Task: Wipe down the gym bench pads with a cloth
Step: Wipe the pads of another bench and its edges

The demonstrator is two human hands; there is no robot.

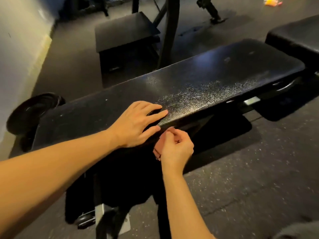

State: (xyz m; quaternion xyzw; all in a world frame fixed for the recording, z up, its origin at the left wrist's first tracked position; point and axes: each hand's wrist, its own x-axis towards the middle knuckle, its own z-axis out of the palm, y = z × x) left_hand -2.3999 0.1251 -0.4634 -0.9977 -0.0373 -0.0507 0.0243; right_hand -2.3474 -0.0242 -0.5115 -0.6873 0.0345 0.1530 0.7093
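A dark speckled rubber floor (250,178) fills most of the view, with a pale wall (19,49) running along the left side. Across the middle lies the long black bench pad (198,78), stretching from the lower left to the upper right, its textured top shining with a wet-looking sheen toward the near edge and the far end. A second black pad (296,38) sits just beyond its far end at the right edge. Behind the bench stands a low black box (124,31) beside a dark upright post (170,31). A round black weight plate (32,111) leans at the bench's left end, near the wall. Under the near end, part of the bench frame shows, with a small wheel (84,219) and a metal foot plate (124,223). The left hand (136,123) lies flat on top of the pad near its front edge, fingers spread wide and pointing right. The right hand (176,147) is just below that edge, touching the pad's side, its fingers curled in and pinched together on something too small and dark to make out. No cloth can be picked out clearly.
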